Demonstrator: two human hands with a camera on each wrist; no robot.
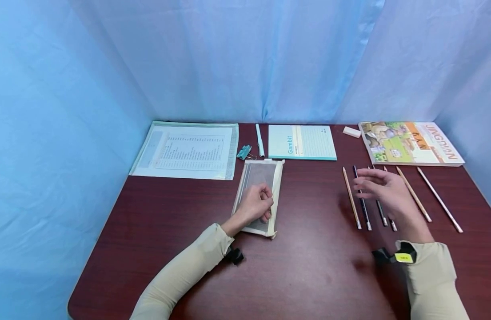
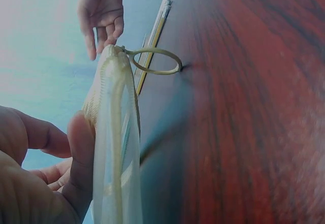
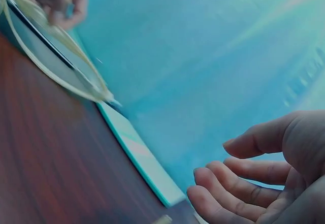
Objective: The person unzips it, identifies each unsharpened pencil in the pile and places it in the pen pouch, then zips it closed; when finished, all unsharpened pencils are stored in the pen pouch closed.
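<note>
My left hand point(image 1: 255, 202) pinches the upper edge of a see-through pencil pouch point(image 1: 251, 175) with cream trim, which lies on the table. In the right wrist view the mouth of the pouch gapes, and a dark pencil-like stick point(image 3: 40, 31) shows inside. A ring-shaped pull point(image 2: 157, 73) sticks out from the pouch's end in the left wrist view. Over a row of several pencils point(image 1: 351, 200) at the right hovers my right hand point(image 1: 389, 195), fingers loosely spread and holding nothing. It hides parts of the middle pencils.
Along the back lie a clear document folder point(image 1: 185, 149), a teal binder clip point(image 1: 244, 152), a white pen point(image 1: 260, 140), a notebook point(image 1: 303, 142), a white eraser point(image 1: 351, 132) and a picture-covered book point(image 1: 413, 143). Blue curtains point(image 1: 229, 62) enclose the table point(image 1: 309, 275).
</note>
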